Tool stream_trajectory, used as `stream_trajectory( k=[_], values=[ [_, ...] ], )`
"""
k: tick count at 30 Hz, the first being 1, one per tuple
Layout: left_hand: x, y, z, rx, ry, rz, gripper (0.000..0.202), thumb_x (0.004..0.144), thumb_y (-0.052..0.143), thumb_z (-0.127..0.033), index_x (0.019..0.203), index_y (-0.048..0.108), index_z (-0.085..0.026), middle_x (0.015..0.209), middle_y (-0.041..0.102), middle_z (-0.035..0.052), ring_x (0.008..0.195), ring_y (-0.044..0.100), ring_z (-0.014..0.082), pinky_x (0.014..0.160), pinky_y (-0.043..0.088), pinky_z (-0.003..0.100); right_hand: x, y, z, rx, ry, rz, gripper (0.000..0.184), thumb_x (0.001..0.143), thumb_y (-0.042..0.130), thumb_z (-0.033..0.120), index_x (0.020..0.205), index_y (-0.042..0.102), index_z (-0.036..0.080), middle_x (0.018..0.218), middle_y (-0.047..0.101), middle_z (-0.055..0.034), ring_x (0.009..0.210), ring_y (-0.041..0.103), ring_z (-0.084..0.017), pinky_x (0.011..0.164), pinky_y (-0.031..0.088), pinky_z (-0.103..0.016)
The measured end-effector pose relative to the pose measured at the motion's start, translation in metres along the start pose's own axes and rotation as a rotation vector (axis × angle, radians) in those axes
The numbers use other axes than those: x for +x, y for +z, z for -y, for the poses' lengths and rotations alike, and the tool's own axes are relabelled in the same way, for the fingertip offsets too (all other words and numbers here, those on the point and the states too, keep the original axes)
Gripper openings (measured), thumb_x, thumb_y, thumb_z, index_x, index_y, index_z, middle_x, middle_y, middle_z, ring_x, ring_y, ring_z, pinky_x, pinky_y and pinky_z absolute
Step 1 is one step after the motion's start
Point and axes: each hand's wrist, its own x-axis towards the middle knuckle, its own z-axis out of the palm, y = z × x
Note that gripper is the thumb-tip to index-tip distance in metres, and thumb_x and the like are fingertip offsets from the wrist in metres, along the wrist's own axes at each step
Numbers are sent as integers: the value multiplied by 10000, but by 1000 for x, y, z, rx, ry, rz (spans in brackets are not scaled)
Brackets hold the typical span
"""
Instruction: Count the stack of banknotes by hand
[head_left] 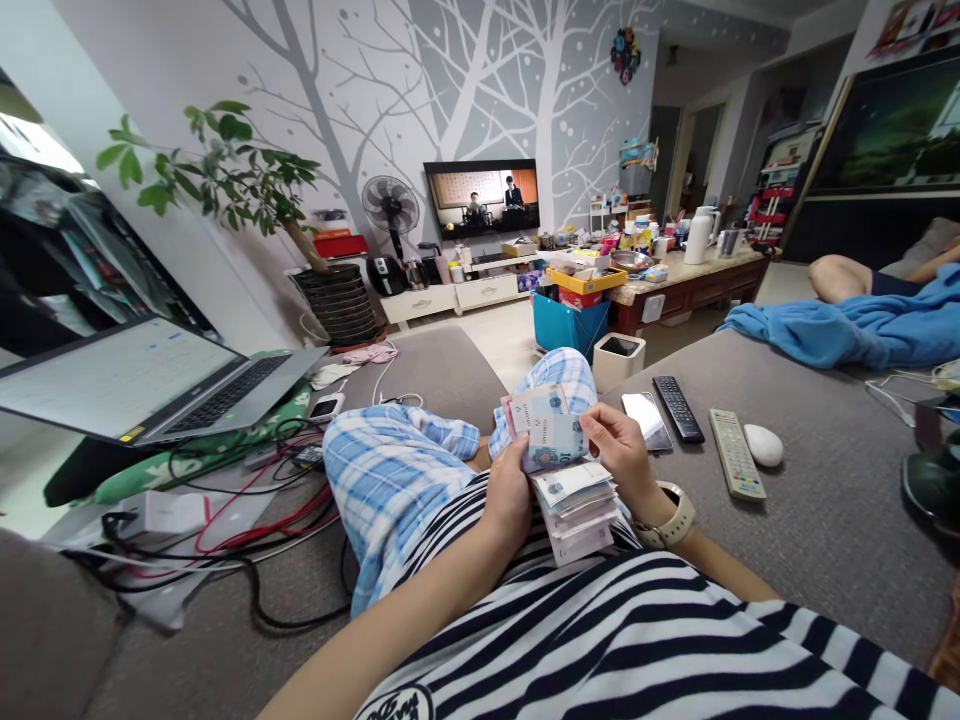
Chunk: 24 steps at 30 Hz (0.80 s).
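Note:
Between my two hands is a small fan of banknotes (546,425), bluish with a pinkish one behind, held up above my lap. My left hand (510,485) grips their lower left side, thumb on the front. The fingers of my right hand (616,448) pinch the right edge of the notes. Just below, a thick stack of banknotes (576,505) rests against my striped shirt, its layers folded or fanned downward; how it is supported is hidden. A beige watch (671,515) is on my right wrist.
On the grey sofa at right lie a phone (646,420), a black remote (678,408), a beige remote (736,455) and a white mouse (763,446). An open laptop (225,390) and tangled cables (255,540) are at left. Another person's leg (841,275) shows at far right.

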Motion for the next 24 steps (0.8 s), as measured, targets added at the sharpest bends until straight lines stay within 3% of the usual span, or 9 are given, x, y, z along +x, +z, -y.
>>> stream_trajectory(
  k=[24],
  values=[
    [1,-2,4,35,-17,5,320,731,609,-330,960,710,-130,951,740,79,906,672,248,872,487,388,0,0,-1,-3,28,-1,362,870,554,458,631,508,191,532,407,35,506,367,-118,497,282,-262]
  ],
)
